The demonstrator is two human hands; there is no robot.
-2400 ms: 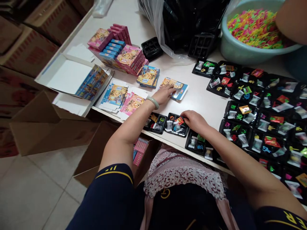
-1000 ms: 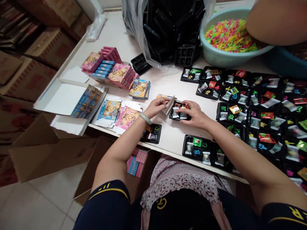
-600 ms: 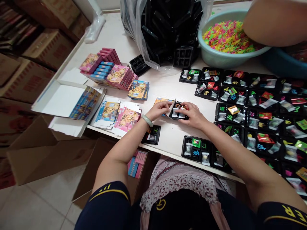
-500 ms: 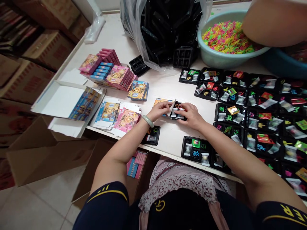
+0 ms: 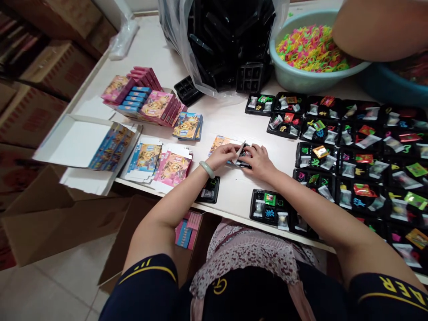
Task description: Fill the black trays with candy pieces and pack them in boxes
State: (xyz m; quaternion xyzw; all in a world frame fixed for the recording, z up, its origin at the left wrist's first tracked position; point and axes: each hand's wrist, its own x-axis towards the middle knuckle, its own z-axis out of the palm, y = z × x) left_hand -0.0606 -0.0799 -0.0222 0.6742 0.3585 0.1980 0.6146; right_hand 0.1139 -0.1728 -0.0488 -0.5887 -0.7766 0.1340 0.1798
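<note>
My left hand (image 5: 222,157), with a bangle at the wrist, pinches a small printed carton (image 5: 217,143) by its open end, where a pale flap stands up. Against that end, my right hand (image 5: 261,164) has its fingers curled round a black plastic tray (image 5: 246,154) with small items in it. The tray's left part is hidden by the flap and fingers, so I cannot tell how far it is inside the carton. Near my left forearm lies another filled tray (image 5: 209,191). Flat cartons (image 5: 174,168) lie left of my left hand.
Rows of filled trays (image 5: 357,156) cover the table's right side. At the back stand a plastic bag (image 5: 227,44) of black trays and a basin (image 5: 284,73) of colourful rings. Closed boxes (image 5: 157,104) and an open display box (image 5: 72,140) are on the left.
The view has shifted slightly, moving the table's contents a little left in the picture. My right hand's fingers have closed in somewhat on the tray, nearer my left hand.
</note>
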